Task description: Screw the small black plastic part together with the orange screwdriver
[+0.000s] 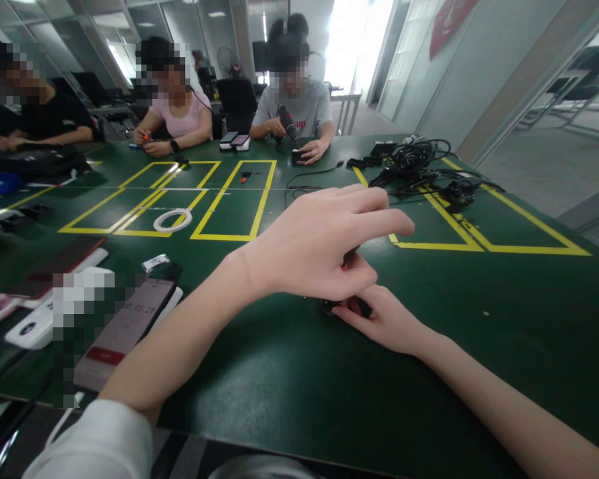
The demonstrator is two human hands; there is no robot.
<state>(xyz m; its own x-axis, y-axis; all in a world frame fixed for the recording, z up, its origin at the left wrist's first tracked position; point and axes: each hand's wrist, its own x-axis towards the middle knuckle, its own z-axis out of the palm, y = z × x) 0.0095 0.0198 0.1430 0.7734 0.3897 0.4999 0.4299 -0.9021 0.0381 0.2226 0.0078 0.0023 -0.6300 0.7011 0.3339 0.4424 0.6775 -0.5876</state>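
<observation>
My left hand [324,243] reaches across the middle of the view, back of the hand up. Its thumb and fingers curl around a dark thing with a red-orange part [350,256]; most of it is hidden, so I cannot tell its kind. Right below, my right hand [387,318] closes thumb and fingers on a small black part [331,307] at the green table [259,372]. The left hand covers much of that part, and the two hands overlap in view. Whether the dark thing touches the black part cannot be seen.
Left of my forearm lie a phone [134,319] and a white device [37,326]. Farther off are a white ring [173,220], yellow tape outlines and tangled black cables [414,159]. Across the table, a person holds a power drill [288,123] over a black part; two others sit left.
</observation>
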